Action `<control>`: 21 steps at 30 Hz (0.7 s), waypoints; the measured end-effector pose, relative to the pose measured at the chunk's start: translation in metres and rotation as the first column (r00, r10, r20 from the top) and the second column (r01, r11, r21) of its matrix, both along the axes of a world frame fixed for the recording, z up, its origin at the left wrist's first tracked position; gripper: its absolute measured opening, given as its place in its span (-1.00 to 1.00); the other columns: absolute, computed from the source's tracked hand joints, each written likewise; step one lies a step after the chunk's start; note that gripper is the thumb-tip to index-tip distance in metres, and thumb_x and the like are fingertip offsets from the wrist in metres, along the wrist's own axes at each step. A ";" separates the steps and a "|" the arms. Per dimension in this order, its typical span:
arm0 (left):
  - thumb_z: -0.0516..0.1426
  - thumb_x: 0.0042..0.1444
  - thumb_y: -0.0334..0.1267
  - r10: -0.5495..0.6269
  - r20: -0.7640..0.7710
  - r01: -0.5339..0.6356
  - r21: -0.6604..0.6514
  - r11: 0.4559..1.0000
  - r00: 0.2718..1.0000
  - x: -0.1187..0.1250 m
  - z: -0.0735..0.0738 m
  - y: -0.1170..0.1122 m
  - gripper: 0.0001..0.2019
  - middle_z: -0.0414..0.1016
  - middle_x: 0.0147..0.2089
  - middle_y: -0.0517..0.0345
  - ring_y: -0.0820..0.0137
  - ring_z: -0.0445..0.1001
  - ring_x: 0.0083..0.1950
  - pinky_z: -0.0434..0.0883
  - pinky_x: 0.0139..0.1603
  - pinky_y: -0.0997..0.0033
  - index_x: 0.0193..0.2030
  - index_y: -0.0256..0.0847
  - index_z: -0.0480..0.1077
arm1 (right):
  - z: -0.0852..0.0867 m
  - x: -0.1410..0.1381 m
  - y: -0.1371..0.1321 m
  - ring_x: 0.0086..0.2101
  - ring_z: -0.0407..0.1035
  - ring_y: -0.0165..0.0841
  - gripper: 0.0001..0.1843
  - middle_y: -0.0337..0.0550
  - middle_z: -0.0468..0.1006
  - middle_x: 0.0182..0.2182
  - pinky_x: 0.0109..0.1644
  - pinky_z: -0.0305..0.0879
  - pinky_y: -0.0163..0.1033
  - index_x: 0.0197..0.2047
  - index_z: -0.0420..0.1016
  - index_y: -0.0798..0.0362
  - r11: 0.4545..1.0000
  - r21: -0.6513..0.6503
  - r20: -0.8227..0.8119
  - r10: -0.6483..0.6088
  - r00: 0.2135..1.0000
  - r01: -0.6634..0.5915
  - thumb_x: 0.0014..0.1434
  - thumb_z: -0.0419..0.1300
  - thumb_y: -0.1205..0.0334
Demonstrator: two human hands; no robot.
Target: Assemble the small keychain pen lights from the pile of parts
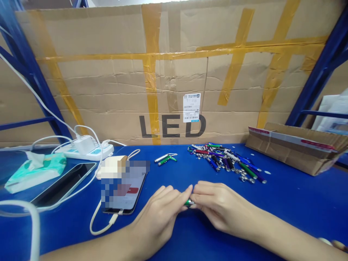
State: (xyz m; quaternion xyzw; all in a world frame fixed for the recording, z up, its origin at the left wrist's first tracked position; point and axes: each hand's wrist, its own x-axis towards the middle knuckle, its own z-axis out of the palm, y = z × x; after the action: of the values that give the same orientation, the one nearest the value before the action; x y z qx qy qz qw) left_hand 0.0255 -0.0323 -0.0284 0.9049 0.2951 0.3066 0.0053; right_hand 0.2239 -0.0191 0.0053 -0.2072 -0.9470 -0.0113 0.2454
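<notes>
Blue tabletop [285, 195] runs up to a taped brown cardboard wall [114, 87] printed LED. Near its front edge, the left hand [159, 214] and right hand [217, 204] meet fingertip to fingertip, both pinching a small green metal keychain torch [188, 203] between them. Behind lies a pile of coloured keychain torches [227, 161].

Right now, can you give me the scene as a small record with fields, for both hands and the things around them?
Left hand: pinches one end of the small green metal keychain light
Right hand: pinches its other end
Surface: blue table top
Behind the hands: loose pile of small coloured metal lights
Set apart: silver and green pair of lights with clips
Left side: smartphone on a white cable; dark-screened phone
Back: taped brown cardboard box printed LED
</notes>
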 end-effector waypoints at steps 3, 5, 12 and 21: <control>-0.16 0.21 -0.51 0.021 -0.085 -0.018 0.028 0.999 0.996 -0.003 -0.003 -0.002 -0.45 0.44 -0.30 0.10 0.33 0.36 -0.30 0.37 -0.15 0.23 0.32 -0.09 -0.09 | -0.003 0.001 0.001 -0.46 0.23 -0.36 -0.67 -0.08 0.44 -0.48 -0.40 0.19 -0.30 -0.37 0.44 0.16 0.996 -0.078 0.054 0.042 0.998 -0.037 0.25 -0.12 0.43; -0.16 0.20 -0.52 0.016 -0.094 -0.015 0.012 1.000 0.995 -0.003 -0.004 -0.002 -0.46 0.43 -0.30 0.10 0.33 0.36 -0.29 0.37 -0.15 0.24 0.31 -0.09 -0.05 | -0.004 0.001 0.002 -0.46 0.23 -0.35 -0.66 -0.07 0.44 -0.48 -0.39 0.19 -0.28 -0.37 0.43 0.16 0.995 -0.090 0.075 0.050 0.996 -0.043 0.26 -0.13 0.40; -0.09 0.24 -0.38 -0.004 0.163 0.036 -0.195 0.980 0.987 0.006 0.006 0.001 -0.61 0.46 -0.36 0.09 0.37 0.39 -0.35 0.39 -0.23 0.37 0.19 -0.16 0.22 | 0.003 0.001 0.003 -0.46 0.19 -0.38 -0.65 -0.12 0.40 -0.48 -0.38 0.18 -0.31 -0.39 0.36 0.11 0.997 -0.076 -0.010 0.024 1.000 -0.024 0.32 -0.18 0.32; -0.04 0.21 -0.42 0.079 0.118 -0.054 -0.204 0.977 0.990 0.007 0.009 0.000 -0.76 0.47 -0.37 0.14 0.39 0.36 -0.38 0.33 -0.29 0.44 -0.13 -0.18 0.42 | -0.004 -0.001 0.006 -0.51 0.09 -0.38 -0.56 -0.15 0.32 -0.55 -0.47 0.06 -0.30 -0.47 0.32 0.10 0.998 0.039 0.037 -0.051 0.998 0.050 0.33 -0.25 0.31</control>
State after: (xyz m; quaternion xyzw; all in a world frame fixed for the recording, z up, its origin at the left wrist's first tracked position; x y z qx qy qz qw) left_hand 0.0325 -0.0325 -0.0196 0.8682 0.3538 0.3317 0.1048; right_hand 0.2229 -0.0135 0.0014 -0.2261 -0.9455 -0.0393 0.2309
